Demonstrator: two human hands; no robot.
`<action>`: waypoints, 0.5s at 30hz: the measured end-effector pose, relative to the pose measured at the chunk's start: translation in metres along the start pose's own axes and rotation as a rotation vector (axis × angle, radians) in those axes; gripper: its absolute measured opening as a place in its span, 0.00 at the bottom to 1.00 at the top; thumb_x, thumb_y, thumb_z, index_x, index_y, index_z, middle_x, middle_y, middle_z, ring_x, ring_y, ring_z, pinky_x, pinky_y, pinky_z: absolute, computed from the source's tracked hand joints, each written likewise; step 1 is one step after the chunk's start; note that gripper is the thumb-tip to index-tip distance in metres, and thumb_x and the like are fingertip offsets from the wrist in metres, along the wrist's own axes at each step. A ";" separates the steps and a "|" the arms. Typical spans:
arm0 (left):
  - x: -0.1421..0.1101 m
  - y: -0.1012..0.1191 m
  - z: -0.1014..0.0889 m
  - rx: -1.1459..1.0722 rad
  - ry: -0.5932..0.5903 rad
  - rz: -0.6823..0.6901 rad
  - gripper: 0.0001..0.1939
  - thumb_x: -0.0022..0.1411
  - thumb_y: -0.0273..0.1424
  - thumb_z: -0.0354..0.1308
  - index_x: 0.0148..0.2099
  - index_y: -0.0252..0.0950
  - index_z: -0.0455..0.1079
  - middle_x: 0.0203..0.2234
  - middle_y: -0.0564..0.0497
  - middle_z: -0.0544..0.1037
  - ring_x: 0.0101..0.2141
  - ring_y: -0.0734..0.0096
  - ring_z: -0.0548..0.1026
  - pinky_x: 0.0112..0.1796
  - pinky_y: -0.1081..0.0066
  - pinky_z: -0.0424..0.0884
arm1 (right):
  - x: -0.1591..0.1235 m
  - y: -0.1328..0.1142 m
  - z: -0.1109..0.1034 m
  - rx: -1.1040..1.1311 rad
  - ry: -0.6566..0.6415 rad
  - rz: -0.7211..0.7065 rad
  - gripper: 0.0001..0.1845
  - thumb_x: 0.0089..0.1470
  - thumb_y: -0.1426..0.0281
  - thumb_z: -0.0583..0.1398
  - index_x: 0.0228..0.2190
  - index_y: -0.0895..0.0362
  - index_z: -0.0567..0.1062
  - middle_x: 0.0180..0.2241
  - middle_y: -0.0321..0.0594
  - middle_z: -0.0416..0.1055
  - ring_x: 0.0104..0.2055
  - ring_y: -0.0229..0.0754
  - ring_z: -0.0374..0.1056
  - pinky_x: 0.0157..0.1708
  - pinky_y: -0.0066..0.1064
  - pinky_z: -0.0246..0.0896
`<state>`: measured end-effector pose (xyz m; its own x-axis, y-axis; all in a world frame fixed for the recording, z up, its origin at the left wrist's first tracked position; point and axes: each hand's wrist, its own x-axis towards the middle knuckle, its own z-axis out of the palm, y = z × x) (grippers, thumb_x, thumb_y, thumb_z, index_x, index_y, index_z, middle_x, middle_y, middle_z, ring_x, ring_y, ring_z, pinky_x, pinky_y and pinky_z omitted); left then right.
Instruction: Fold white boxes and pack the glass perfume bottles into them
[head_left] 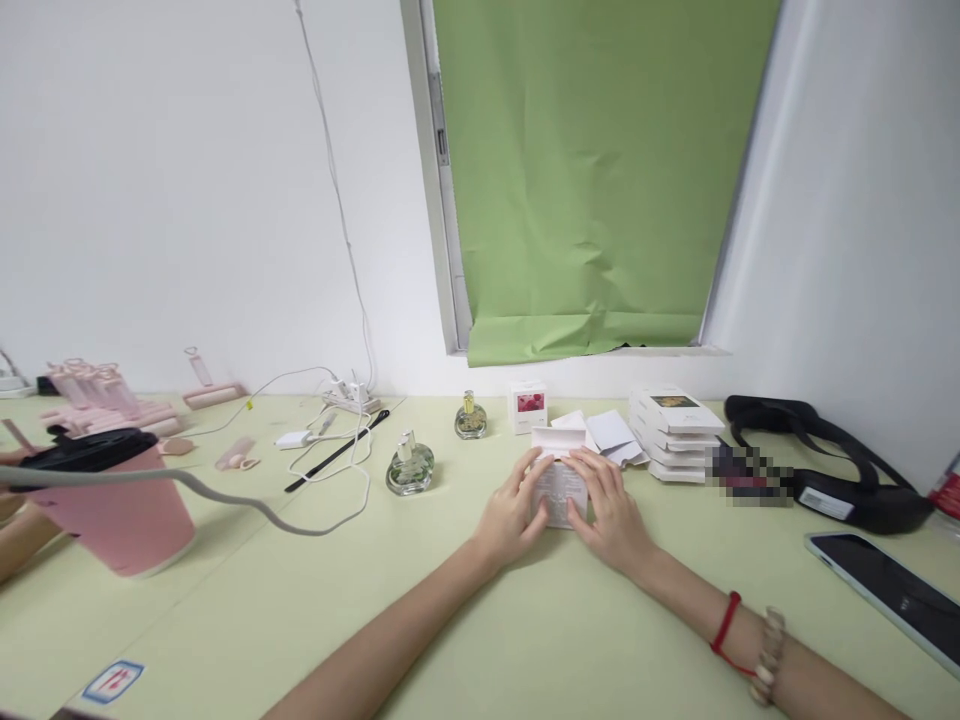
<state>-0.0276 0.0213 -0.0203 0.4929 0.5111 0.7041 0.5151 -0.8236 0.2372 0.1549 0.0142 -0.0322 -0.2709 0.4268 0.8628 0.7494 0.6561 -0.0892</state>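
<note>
A small white carton with fine print on its near face stands on the table, its top flap raised at the back. My left hand grips its left side, thumb on the near face and fingers at the top edge. From the right, my right hand holds it the same way. What is inside the carton is hidden. Behind it stands a closed white box with a red picture, and folded white card pieces lie beside that. Two glass perfume bottles, a nearer one and a farther one, stand to the left.
Flat white boxes are stacked at the right, near a black headset and a phone. At left are a pink cup with a cable across it, a power strip, pink tubes and another person's arm.
</note>
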 end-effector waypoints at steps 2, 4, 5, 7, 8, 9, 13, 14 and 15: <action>0.000 0.000 -0.001 0.017 0.005 0.006 0.28 0.61 0.26 0.44 0.63 0.40 0.45 0.58 0.47 0.51 0.52 0.71 0.62 0.47 0.72 0.68 | 0.000 0.000 0.000 0.005 0.000 0.004 0.28 0.51 0.72 0.54 0.54 0.57 0.56 0.52 0.44 0.56 0.57 0.46 0.49 0.52 0.40 0.55; 0.001 0.000 -0.001 0.040 0.023 0.025 0.28 0.61 0.25 0.44 0.63 0.39 0.46 0.58 0.47 0.51 0.54 0.70 0.59 0.51 0.70 0.64 | 0.000 0.000 -0.002 0.014 -0.001 0.006 0.28 0.51 0.72 0.54 0.54 0.57 0.57 0.52 0.44 0.56 0.57 0.45 0.49 0.52 0.39 0.55; 0.001 0.000 -0.002 0.050 0.038 0.038 0.28 0.61 0.25 0.44 0.62 0.38 0.47 0.58 0.47 0.52 0.55 0.70 0.58 0.53 0.68 0.62 | 0.001 -0.001 -0.003 0.018 -0.003 0.009 0.28 0.51 0.73 0.54 0.54 0.57 0.57 0.52 0.45 0.57 0.57 0.45 0.49 0.52 0.39 0.55; 0.002 0.000 -0.003 0.059 0.064 0.067 0.27 0.60 0.24 0.44 0.62 0.37 0.49 0.57 0.46 0.53 0.56 0.68 0.56 0.55 0.66 0.59 | 0.002 -0.002 -0.004 0.035 0.005 -0.001 0.27 0.51 0.73 0.54 0.53 0.57 0.58 0.51 0.45 0.57 0.56 0.45 0.50 0.52 0.39 0.54; 0.003 0.001 -0.004 0.056 0.072 0.081 0.26 0.60 0.23 0.44 0.61 0.36 0.50 0.57 0.46 0.54 0.56 0.68 0.55 0.55 0.66 0.59 | 0.003 -0.003 -0.005 0.056 0.019 -0.004 0.26 0.51 0.72 0.54 0.52 0.57 0.59 0.50 0.45 0.58 0.55 0.45 0.51 0.52 0.40 0.54; 0.004 0.001 -0.004 0.048 0.079 0.094 0.26 0.59 0.23 0.44 0.60 0.36 0.52 0.57 0.46 0.55 0.56 0.68 0.56 0.55 0.65 0.59 | 0.004 -0.003 -0.005 0.085 0.044 0.000 0.25 0.51 0.72 0.54 0.51 0.57 0.59 0.49 0.45 0.59 0.54 0.45 0.52 0.50 0.40 0.56; 0.006 0.003 -0.006 -0.001 0.093 0.127 0.23 0.58 0.23 0.44 0.57 0.35 0.55 0.55 0.46 0.58 0.55 0.67 0.58 0.51 0.65 0.64 | 0.006 -0.006 -0.001 0.227 0.191 0.092 0.16 0.52 0.73 0.54 0.45 0.57 0.62 0.42 0.43 0.63 0.46 0.43 0.56 0.38 0.34 0.62; 0.006 0.003 -0.007 -0.008 0.092 0.124 0.23 0.58 0.23 0.45 0.56 0.35 0.55 0.54 0.46 0.59 0.55 0.67 0.58 0.51 0.66 0.65 | 0.006 -0.006 0.001 0.250 0.210 0.123 0.15 0.53 0.74 0.54 0.44 0.57 0.62 0.41 0.43 0.64 0.45 0.42 0.56 0.35 0.31 0.62; 0.006 0.003 -0.007 -0.011 0.087 0.118 0.23 0.58 0.23 0.45 0.56 0.34 0.55 0.54 0.46 0.59 0.55 0.67 0.58 0.50 0.66 0.65 | 0.006 -0.006 0.002 0.268 0.222 0.142 0.14 0.53 0.74 0.54 0.43 0.57 0.63 0.41 0.43 0.64 0.45 0.41 0.56 0.32 0.29 0.62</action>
<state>-0.0277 0.0205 -0.0109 0.4865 0.3879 0.7828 0.4496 -0.8794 0.1563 0.1473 0.0139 -0.0274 -0.0158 0.3991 0.9168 0.5774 0.7522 -0.3175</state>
